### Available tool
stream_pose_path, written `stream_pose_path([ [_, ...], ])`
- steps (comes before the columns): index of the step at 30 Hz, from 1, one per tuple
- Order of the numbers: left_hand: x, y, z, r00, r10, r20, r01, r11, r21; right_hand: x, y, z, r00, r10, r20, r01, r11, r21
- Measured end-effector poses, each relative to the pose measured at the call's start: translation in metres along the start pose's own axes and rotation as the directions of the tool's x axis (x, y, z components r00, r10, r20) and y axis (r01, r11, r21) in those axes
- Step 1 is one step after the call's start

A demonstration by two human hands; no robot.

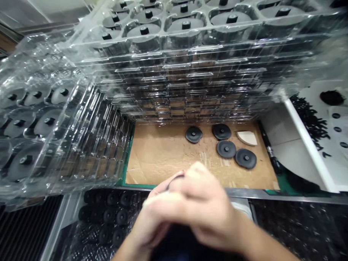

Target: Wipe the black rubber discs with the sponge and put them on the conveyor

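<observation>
My left hand and my right hand are closed together in front of my body, slightly blurred. Between their fingers shows the thin curved dark edge of a black disc; most of it is hidden by the fingers. Beyond my hands, a few similar black discs with a small centre stub lie on a cardboard sheet: one disc stands apart, and others such as this disc sit grouped at the right. Close to them lies a cream-coloured wedge-shaped piece.
A tall stack of clear plastic trays holding black discs rises at the back. Another tray stack stands at the left. On the right, a white bin borders small black parts. Below the metal edge, more discs fill a tray.
</observation>
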State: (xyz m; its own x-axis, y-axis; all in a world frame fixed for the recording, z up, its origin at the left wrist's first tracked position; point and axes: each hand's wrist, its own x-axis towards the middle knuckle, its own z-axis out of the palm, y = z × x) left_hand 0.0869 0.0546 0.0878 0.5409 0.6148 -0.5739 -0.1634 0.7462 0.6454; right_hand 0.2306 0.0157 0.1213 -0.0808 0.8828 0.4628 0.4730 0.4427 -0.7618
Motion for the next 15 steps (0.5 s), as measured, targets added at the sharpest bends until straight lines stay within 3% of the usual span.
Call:
stream_pose_path([
  [2, -0.002, 0.002, -0.001, 1.0, 0.021, 0.023, -0.02, 1.0, -0.023, -0.005, 0.019, 0.001, 0.975, 0.202, -0.097, -0.202, 0.979, 0.011],
  [5, -0.006, 0.005, -0.002, 0.999, 0.038, 0.027, -0.036, 0.997, -0.065, -0.026, 0.051, 0.011, 0.863, 0.474, -0.177, -0.487, 0.872, -0.041],
  [8, -0.007, 0.005, -0.006, 0.999, 0.041, -0.011, -0.041, 0.997, -0.064, -0.056, 0.07, 0.031, 0.852, 0.512, -0.106, -0.521, 0.85, -0.078],
  [11, -0.003, 0.001, -0.013, 0.999, 0.04, -0.01, -0.041, 0.996, -0.084, -0.077, 0.074, 0.044, 0.835, 0.545, -0.079, -0.551, 0.83, -0.091],
  [15, 0.003, -0.003, -0.016, 0.999, 0.035, 0.013, -0.033, 0.992, -0.121, -0.064, 0.055, 0.03, 0.78, 0.596, -0.191, -0.616, 0.785, -0.064],
])
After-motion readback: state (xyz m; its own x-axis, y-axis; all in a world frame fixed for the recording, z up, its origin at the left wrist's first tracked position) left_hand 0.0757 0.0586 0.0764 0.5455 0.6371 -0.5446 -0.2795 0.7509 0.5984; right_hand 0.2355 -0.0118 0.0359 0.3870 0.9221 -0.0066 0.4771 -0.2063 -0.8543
